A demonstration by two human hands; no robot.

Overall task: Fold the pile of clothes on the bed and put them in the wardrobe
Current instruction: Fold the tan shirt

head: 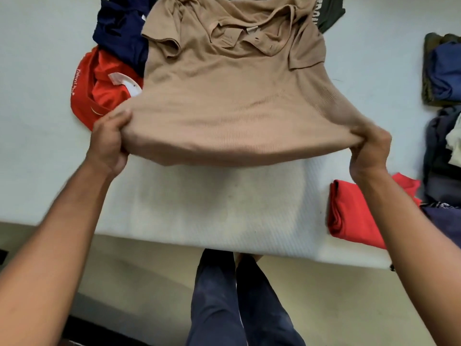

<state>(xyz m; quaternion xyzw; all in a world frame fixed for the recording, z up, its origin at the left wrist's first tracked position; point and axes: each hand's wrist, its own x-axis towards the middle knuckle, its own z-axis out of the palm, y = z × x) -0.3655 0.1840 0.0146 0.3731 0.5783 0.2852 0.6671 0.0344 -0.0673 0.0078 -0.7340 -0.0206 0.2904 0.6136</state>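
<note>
Left hand [109,143] and right hand [369,151], both in tight grip on one tan polo shirt [232,96].

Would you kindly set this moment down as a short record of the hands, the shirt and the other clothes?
left hand: grips one hem corner of the tan shirt
right hand: grips the other hem corner
tan shirt: hem raised off the bed, collar end lying on unfolded clothes
unfolded: crumpled red shirt, navy garment, dark green shirt
folded: folded red shirt, folded blue garment at right
</note>
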